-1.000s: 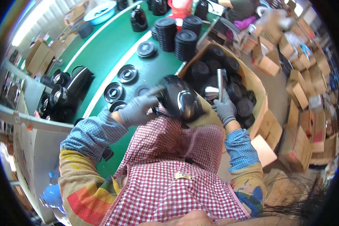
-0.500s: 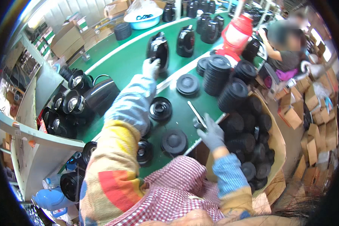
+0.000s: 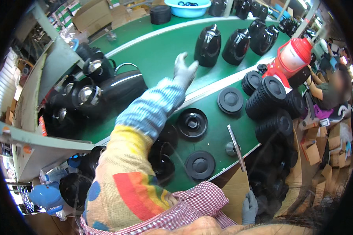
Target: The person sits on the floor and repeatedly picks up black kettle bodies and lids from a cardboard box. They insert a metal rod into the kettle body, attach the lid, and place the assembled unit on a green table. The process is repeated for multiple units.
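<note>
My left hand (image 3: 185, 70), in a pale work glove, reaches over the green table with thumb and fingers apart, holding nothing. Just beyond its fingertips stands a glossy black jug-shaped body (image 3: 208, 46). My right hand (image 3: 250, 207), in a grey glove, is low beside a cardboard flap (image 3: 235, 196), its partly visible fingers stretched upward with no object seen in them. Above it, a metal bar tool (image 3: 236, 147) with a round head rests at the table's edge. Between the hands lie a shiny black round part (image 3: 192, 123), a matt black disc (image 3: 200, 165) and another disc stack (image 3: 230, 100).
Tall stacks of black discs (image 3: 266, 98) and a red-and-white jug (image 3: 292, 56) stand at the right. More black bodies (image 3: 236, 46) line the far side. Black jugs (image 3: 119, 94) lie at the left. A blue basin (image 3: 188, 8) is at the back; a person (image 3: 331, 88) sits far right.
My left hand has come off the black body and opened. My right hand has left the metal bar tool and dropped to the cardboard. The whole view has shifted.
</note>
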{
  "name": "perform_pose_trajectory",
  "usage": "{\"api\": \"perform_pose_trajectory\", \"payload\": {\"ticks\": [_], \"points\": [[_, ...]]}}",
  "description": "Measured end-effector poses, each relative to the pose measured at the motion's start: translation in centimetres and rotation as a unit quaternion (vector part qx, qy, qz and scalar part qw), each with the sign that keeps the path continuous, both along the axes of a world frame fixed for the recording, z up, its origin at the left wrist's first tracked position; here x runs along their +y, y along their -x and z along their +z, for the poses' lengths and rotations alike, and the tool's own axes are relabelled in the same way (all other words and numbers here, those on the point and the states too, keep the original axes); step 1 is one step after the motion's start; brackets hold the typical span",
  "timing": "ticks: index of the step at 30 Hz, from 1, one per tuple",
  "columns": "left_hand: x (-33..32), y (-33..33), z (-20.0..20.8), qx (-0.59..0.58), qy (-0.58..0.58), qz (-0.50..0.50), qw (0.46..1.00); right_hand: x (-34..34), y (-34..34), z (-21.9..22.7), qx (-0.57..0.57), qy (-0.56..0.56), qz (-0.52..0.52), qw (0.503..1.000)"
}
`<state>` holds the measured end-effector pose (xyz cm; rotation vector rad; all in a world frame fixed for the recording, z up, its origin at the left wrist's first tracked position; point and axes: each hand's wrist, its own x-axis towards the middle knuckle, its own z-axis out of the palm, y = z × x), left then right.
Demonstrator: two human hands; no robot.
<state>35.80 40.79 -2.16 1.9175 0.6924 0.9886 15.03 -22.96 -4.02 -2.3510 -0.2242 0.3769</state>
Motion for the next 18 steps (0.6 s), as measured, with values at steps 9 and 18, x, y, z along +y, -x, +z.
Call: {"api": "perform_pose_trajectory", "payload": {"ticks": [9, 18], "points": [[1.7, 27.1, 4.5, 0.264, 0.189, 0.175, 0.93, -2.5, 5.2, -0.2, 0.012, -0.118, -0.036, 0.992], [5.3, 26.6, 0.1, 0.169, 0.258, 0.314, 0.898, -5.7, 11.3, -2.1, 0.052, -0.206, -0.113, 0.971]]}}
